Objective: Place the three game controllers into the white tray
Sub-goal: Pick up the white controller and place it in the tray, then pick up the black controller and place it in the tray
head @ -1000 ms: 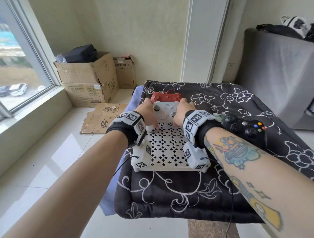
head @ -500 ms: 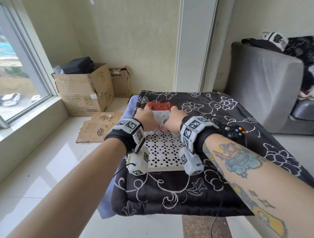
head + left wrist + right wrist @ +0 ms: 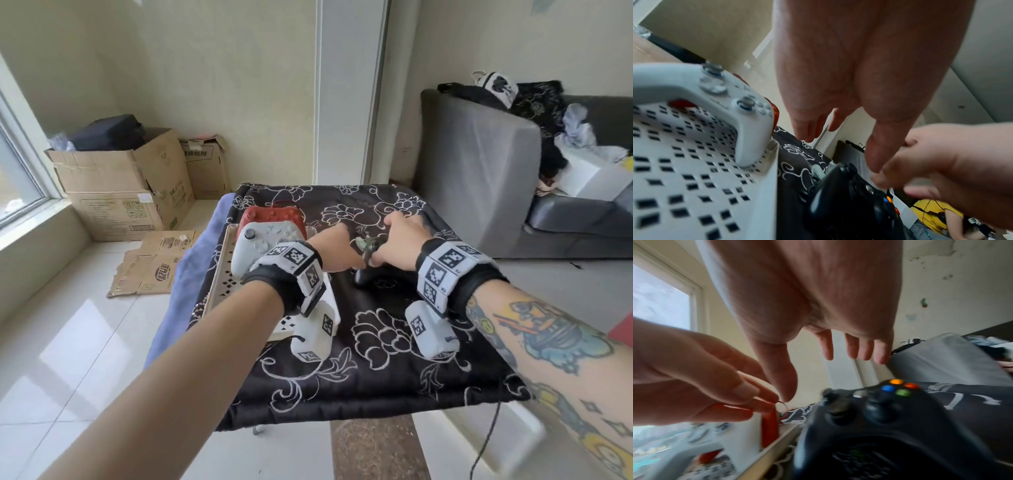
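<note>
A white tray (image 3: 219, 274) sits at the left of the table. Inside it, a red controller (image 3: 274, 214) lies at the far end and a white controller (image 3: 263, 246) leans against it. The black controller (image 3: 380, 279) lies on the cloth just right of the tray. My left hand (image 3: 346, 253) and right hand (image 3: 387, 246) hover close together over its far edge, fingers relaxed, gripping nothing. In the right wrist view the right hand (image 3: 820, 376) is spread above the black controller (image 3: 879, 410). In the left wrist view the left hand (image 3: 840, 152) hangs above the black controller (image 3: 849, 203), beside the tray wall (image 3: 770, 186).
A black floral cloth (image 3: 376, 359) covers the small table. A grey sofa (image 3: 479, 171) stands close on the right. Cardboard boxes (image 3: 120, 192) and flat cardboard lie on the floor to the left, under a window. A thin cable (image 3: 486, 438) hangs off the table's front right corner.
Both hands have let go of the white controller, which now rests in the tray against the red one. They have moved right, over the black controller.
</note>
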Demonstrator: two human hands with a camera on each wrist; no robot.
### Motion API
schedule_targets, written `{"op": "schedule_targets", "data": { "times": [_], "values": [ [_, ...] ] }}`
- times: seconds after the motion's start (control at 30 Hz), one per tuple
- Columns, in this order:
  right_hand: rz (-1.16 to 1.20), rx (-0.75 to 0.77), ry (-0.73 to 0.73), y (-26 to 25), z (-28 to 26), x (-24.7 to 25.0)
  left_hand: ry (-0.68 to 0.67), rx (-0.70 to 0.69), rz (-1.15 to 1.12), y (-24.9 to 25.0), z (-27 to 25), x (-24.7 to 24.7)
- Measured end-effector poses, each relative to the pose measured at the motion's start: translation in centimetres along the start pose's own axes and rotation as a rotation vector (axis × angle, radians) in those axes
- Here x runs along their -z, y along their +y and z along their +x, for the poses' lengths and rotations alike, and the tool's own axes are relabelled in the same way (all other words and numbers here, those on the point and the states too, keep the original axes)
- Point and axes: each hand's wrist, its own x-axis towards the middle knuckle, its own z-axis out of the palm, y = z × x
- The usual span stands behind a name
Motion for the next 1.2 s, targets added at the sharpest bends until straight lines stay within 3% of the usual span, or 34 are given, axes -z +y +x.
{"op": "schedule_targets", "data": {
  "times": [0.23,0.6,0.8,1.03,1.2],
  "values": [
    [0.041,-0.178,-0.074,6.9,2.0,-1.0,-0.094,0.014,0.069,1.3,2.4,-2.3],
    [0.319,-0.176,-0.157,9.8,4.3,-3.1,-0.227,0.029,0.050,1.6,5.9,-4.7],
    [0.424,-0.123,-0.168,11.6,7.5,-4.9,-0.140,0.054,0.048,1.7,6.2,-4.9],
    [0.491,-0.013,-0.178,9.5,3.6,-1.8,-0.128,0.034,-0.021,2.3,4.8,-4.3],
    [0.522,0.007,-0.104,8.6,3.4,-0.1,-0.052,-0.016,-0.037,3.0,3.2,-2.8]
  ]
}}
